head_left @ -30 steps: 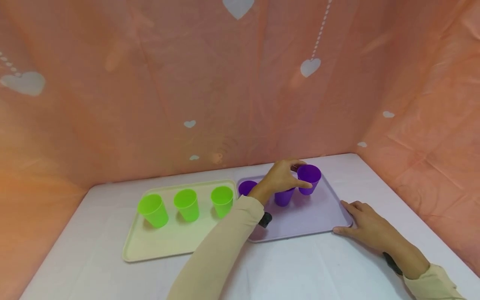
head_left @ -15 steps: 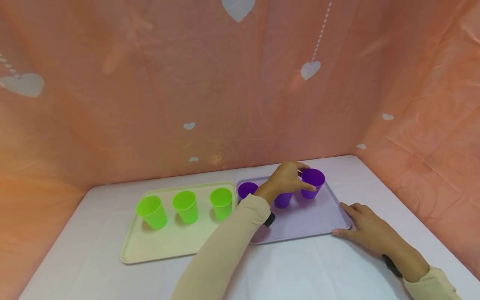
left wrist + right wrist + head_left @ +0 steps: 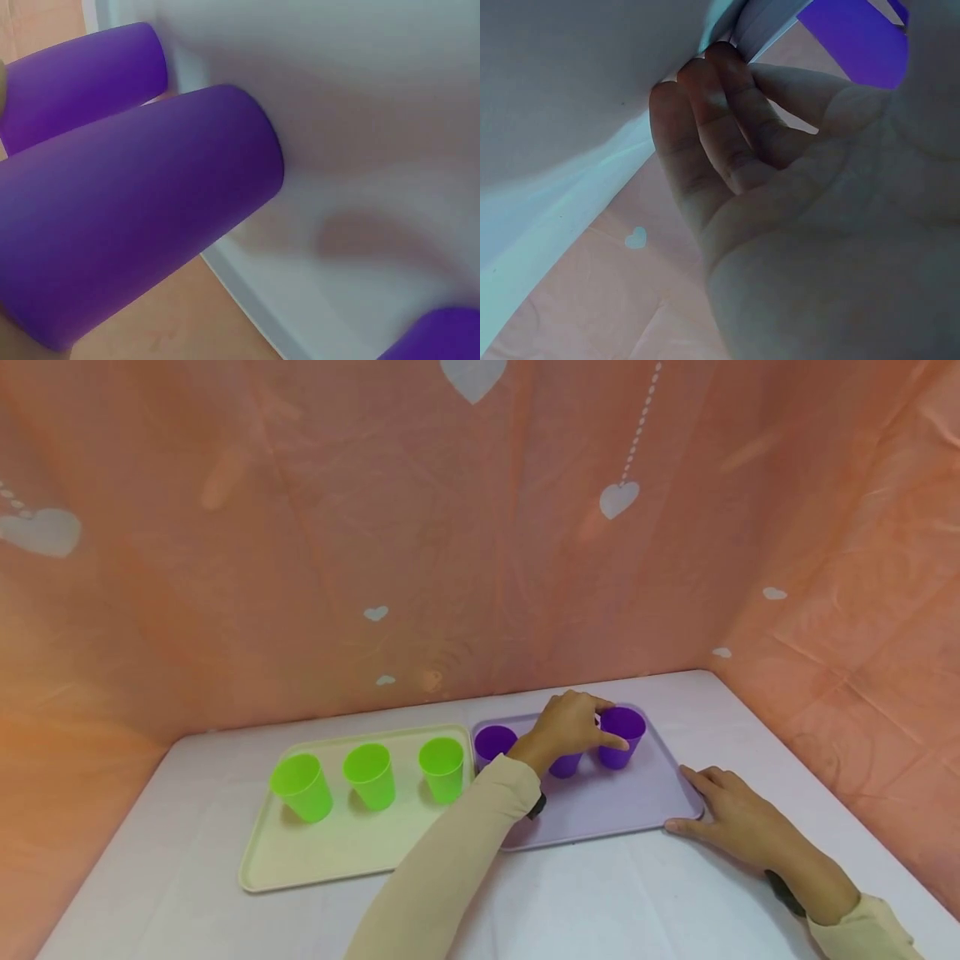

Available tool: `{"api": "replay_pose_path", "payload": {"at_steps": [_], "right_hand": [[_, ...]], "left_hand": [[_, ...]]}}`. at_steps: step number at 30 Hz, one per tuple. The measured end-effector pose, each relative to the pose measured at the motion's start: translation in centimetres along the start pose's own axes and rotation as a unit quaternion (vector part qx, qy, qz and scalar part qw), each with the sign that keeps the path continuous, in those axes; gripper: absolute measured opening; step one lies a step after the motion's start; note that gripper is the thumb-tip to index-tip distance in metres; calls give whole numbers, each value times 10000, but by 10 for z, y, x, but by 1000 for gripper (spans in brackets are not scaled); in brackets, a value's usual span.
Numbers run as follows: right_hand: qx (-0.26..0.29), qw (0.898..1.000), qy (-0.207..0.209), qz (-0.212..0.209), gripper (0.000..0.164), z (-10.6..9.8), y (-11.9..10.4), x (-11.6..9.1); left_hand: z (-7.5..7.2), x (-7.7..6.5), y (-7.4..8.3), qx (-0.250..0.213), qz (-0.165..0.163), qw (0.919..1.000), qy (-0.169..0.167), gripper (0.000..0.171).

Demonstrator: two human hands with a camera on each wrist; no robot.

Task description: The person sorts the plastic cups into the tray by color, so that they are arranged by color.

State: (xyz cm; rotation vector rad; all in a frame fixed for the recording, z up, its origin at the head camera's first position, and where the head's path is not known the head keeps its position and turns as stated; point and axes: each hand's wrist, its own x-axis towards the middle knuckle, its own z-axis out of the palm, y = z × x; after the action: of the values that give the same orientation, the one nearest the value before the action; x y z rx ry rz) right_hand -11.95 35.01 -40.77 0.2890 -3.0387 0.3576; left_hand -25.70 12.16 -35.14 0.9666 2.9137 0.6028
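Note:
My left hand [image 3: 566, 724] reaches across the purple tray [image 3: 600, 806] and holds the rightmost purple cup [image 3: 621, 746] near its rim. The thumb lies on the near side, the fingers on the far side. Under the hand stands a second purple cup [image 3: 564, 766], partly hidden; in the left wrist view this cup [image 3: 142, 202] looms large. A third purple cup [image 3: 495, 743] is at the tray's left end, partly covered by my forearm. My right hand [image 3: 738, 814] grips the tray's near right corner, fingers on the side edge and thumb on the front edge.
A cream tray [image 3: 322, 860] lies against the purple tray's left side. On it three green cups, left [image 3: 303, 789], middle [image 3: 371, 778] and right [image 3: 442, 772], stand in a row. Orange cloth [image 3: 420, 527] with white hearts hangs behind the white-covered table [image 3: 585, 902].
My left hand shifts the rightmost purple cup right at first, then slightly back left, ending lower over the tray. The right hand stays on the tray corner.

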Motion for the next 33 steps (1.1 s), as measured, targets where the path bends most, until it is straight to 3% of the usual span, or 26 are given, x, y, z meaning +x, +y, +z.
{"api": "replay_pose_path", "payload": {"at_steps": [9, 14, 18, 24, 28, 33], "right_hand": [[33, 10000, -1, -16, 95, 1, 0, 2], [6, 10000, -26, -52, 96, 2, 2, 4], [37, 10000, -57, -50, 97, 1, 3, 6], [9, 10000, -54, -79, 96, -2, 6, 6], [51, 9999, -58, -149, 95, -2, 8, 7], [40, 9999, -11, -164, 94, -2, 8, 8]], "left_hand": [[1, -2, 3, 546, 6, 9985, 73, 70], [-4, -7, 2, 437, -10, 9989, 143, 73], [-13, -16, -2, -8, 134, 9992, 378, 71], [-32, -41, -7, -671, 478, 9943, 678, 65], [-45, -66, -12, -919, 543, 9921, 652, 64], [-52, -97, -22, -1035, 894, 9879, 733, 60]]}}
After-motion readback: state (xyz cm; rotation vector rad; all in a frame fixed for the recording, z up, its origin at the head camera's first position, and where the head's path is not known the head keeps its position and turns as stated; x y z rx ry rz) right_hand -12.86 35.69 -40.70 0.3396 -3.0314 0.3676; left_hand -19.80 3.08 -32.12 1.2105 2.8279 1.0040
